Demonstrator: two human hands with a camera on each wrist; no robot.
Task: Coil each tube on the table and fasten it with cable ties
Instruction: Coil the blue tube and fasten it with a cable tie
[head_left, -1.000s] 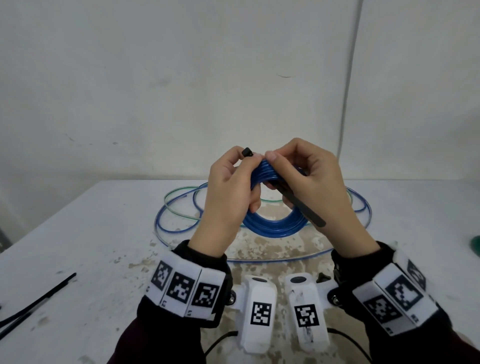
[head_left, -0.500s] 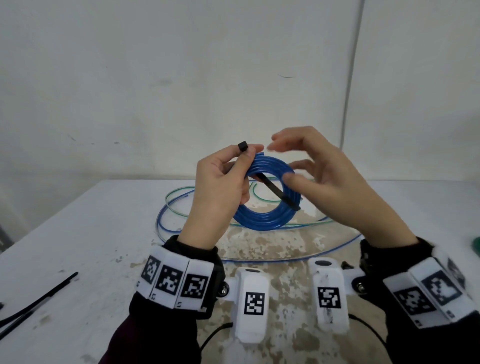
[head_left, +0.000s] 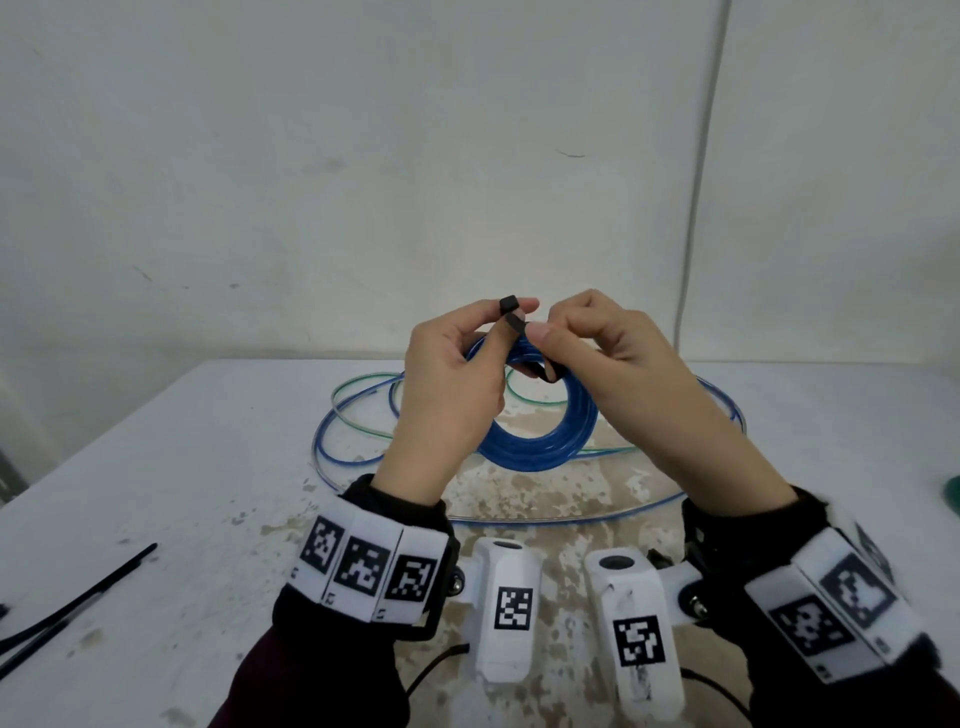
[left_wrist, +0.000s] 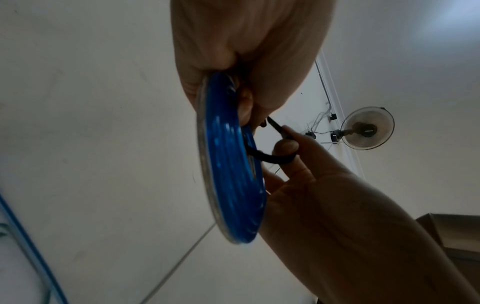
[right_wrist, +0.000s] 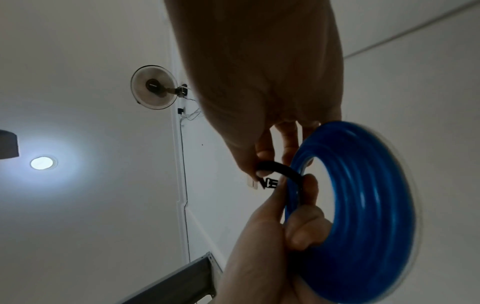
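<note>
A blue tube coil is held upright above the table. My left hand grips the coil's top, with the head of the black cable tie between thumb and forefinger. My right hand pinches the tie's tail just beside that head. The tie loops through the coil's hole, as the left wrist view shows with the tie against the coil. In the right wrist view the tie curves from my right fingers to the coil. Whether the tail has entered the head is hidden.
On the white table lie a loose blue tube and a thin green tube in wide loops behind my hands. Spare black cable ties lie at the front left. A green object shows at the right edge.
My right hand, spread open half a second ago with the tie's tail hanging through the coil, now pinches the tail and has bent it up to the head.
</note>
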